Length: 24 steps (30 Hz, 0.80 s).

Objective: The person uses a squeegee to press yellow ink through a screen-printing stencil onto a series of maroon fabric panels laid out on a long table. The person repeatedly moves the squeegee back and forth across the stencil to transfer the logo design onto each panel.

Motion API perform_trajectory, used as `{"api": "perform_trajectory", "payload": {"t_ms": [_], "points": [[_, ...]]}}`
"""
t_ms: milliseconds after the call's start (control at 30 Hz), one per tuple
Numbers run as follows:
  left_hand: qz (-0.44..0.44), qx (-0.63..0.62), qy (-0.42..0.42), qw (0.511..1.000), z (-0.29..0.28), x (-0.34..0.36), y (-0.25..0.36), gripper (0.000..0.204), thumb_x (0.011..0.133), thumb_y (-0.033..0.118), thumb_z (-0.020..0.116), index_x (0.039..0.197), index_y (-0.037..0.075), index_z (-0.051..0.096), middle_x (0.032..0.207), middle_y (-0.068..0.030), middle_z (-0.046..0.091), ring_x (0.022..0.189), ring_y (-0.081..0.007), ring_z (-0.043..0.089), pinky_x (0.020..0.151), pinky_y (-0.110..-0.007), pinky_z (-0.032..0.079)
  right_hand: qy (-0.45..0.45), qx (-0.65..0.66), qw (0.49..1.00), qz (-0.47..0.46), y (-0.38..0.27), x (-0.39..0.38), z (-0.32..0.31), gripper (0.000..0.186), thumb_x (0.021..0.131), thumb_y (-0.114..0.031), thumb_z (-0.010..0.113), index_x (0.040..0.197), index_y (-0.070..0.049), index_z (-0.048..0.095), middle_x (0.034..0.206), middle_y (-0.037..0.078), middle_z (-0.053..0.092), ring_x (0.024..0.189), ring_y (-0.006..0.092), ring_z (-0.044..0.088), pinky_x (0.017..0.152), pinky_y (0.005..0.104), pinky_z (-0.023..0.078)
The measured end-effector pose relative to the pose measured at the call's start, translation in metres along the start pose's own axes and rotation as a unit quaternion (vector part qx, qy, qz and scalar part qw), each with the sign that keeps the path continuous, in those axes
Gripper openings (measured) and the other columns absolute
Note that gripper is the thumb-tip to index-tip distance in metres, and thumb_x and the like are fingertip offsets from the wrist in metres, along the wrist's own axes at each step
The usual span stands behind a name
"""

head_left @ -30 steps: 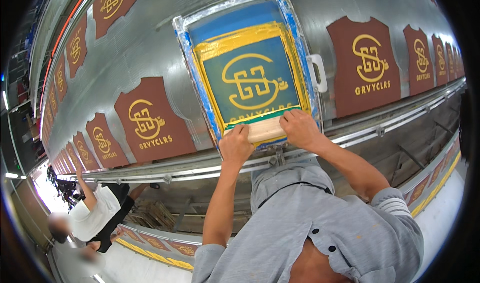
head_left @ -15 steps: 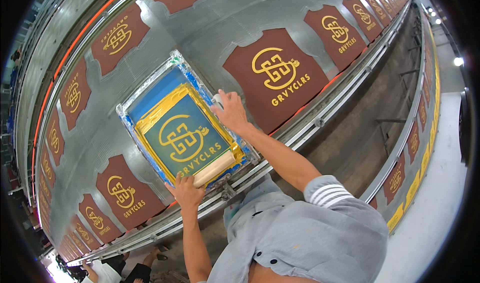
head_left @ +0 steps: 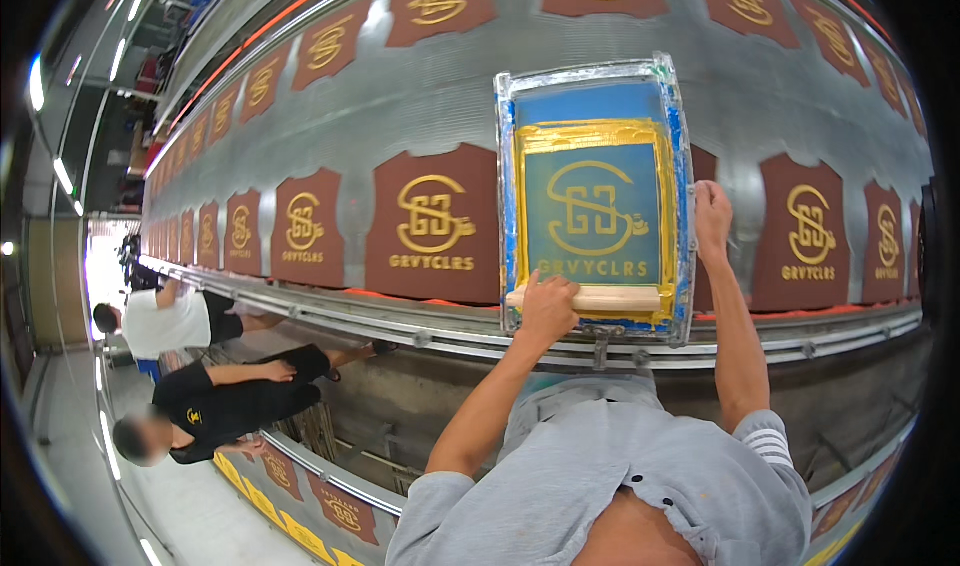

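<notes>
Screen frame: the rectangular, silver-edged screen frame (head_left: 580, 75) with blue strips lies over a maroon cloth panel (head_left: 705, 161) on the near part of the long grey metal worktop (head_left: 440, 101); I cannot tell whether it touches the cloth.
Wooden bar: the pale, straight wooden bar (head_left: 622, 299) lies across the near end of the yellow-edged, blue-green mesh (head_left: 541, 206), probably to leave its middle uncovered.
Left hand (head_left: 548, 308): forearm slants forward and inward; fingers grasp the bar's left end, likely against sliding.
Right hand (head_left: 712, 216): forearm reaches almost straight ahead; fingers clench at the frame's right edge, seemingly to steer it.
</notes>
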<state>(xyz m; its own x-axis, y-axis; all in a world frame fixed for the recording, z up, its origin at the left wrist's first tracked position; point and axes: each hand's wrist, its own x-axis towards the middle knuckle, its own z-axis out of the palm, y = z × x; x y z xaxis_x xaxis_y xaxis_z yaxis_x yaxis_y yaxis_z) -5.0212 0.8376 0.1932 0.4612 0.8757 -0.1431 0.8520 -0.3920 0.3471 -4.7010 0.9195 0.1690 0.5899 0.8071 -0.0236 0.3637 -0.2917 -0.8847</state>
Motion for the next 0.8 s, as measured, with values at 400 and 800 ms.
{"api": "perform_trajectory", "payload": {"t_ms": [400, 800], "points": [[0.025, 0.000, 0.034, 0.999, -0.104, -0.080, -0.225, 0.032, 0.064, 0.005, 0.066, 0.095, 0.008, 0.075, 0.093, -0.0132, 0.072, 0.091, -0.0316, 0.067, 0.091, -0.048, 0.048, -0.035, 0.071, 0.996, 0.035, -0.112, -0.124, 0.217, 0.028, 0.095, -0.027, 0.060, 0.105, -0.003, 0.069, 0.092, 0.020, 0.071, 0.089, 0.0320, 0.071, 0.076, 0.0393, 0.053], [0.029, -0.014, -0.013, 0.999, -0.122, -0.087, -0.258, 0.028, 0.063, 0.000, 0.064, 0.089, 0.004, 0.073, 0.088, -0.0155, 0.071, 0.078, -0.0357, 0.067, 0.069, -0.047, 0.052, 0.007, -0.012, 0.998, 0.058, -0.121, -0.146, 0.251, 0.030, 0.095, -0.032, 0.055, 0.111, -0.010, 0.068, 0.098, 0.020, 0.071, 0.095, 0.0412, 0.066, 0.082, 0.0468, 0.051]]}}
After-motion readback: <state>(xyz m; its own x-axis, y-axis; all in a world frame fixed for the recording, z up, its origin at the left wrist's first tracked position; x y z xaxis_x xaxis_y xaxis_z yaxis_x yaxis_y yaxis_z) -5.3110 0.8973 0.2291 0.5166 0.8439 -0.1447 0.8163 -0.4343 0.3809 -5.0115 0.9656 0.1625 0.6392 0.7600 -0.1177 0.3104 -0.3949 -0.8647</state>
